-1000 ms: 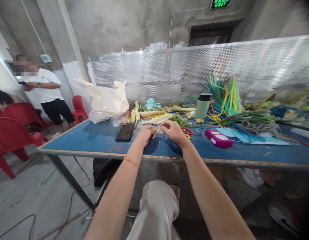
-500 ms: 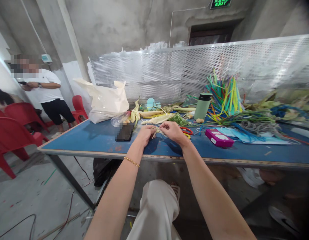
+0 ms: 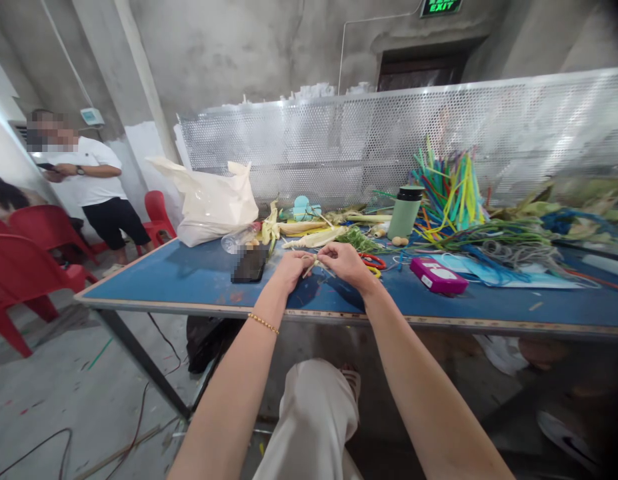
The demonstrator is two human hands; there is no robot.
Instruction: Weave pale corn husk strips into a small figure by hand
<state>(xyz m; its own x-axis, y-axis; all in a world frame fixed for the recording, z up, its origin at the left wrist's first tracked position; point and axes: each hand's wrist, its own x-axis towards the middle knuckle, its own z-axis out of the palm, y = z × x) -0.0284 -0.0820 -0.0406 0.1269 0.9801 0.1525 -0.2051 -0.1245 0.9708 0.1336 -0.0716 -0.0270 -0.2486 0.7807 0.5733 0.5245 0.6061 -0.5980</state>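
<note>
Just above the near edge of the blue table [image 3: 179, 287], my left hand [image 3: 291, 269] pinches a pale strip of corn husk [image 3: 315, 261]. Close on its right, my right hand [image 3: 347, 262] is closed on the same strip, fingertips almost meeting the left ones. Short thin ends stick out below the fingers; the grip itself is partly covered by them. Behind the hands lie larger pale corn husks [image 3: 313, 238] and green leafy shreds [image 3: 359, 238]. Scissors with red handles [image 3: 375, 261] rest beside my right hand.
Left of my hands are a black phone [image 3: 251, 265], a clear bottle [image 3: 236, 240] and a cream bag [image 3: 219, 210]. To the right stand a green flask [image 3: 405, 215], a purple box [image 3: 439, 276] and colourful pipe cleaners [image 3: 461, 193]. A person [image 3: 101, 160] stands beyond red chairs [image 3: 39, 267].
My fingers shift slightly on the husk strip, the right fingertips moving a little toward the left hand. The things on the table stay put.
</note>
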